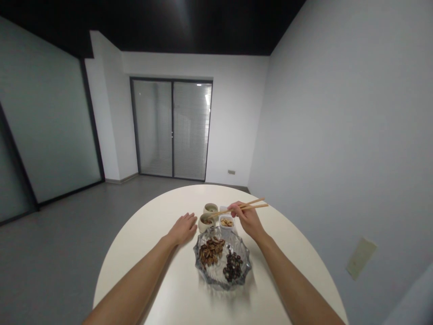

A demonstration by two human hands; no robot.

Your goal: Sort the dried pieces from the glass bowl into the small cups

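Observation:
My left hand (pixel 183 228) lies flat on the round white table (pixel 165 207), fingers apart, touching nothing but the tabletop and just left of a small cream cup (pixel 206 223) holding something brown. My right hand (pixel 246 220) is shut on a pair of wooden chopsticks (pixel 241 208), their tips over that cup. Behind it stands a second cream cup (pixel 210 208). A small white dish of peanuts (pixel 226 222) sits below my right hand. A cut-glass bowl (pixel 245 253) holds brown striped seeds (pixel 211 252) and dark round pieces (pixel 232 266).
The round table's far edge curves away on all sides, with grey floor beyond. A glass door with blinds (pixel 172 128) stands ahead, a frosted glass partition (pixel 50 108) runs along the left, and a pale wall with a beige panel (pixel 361 258) lies right.

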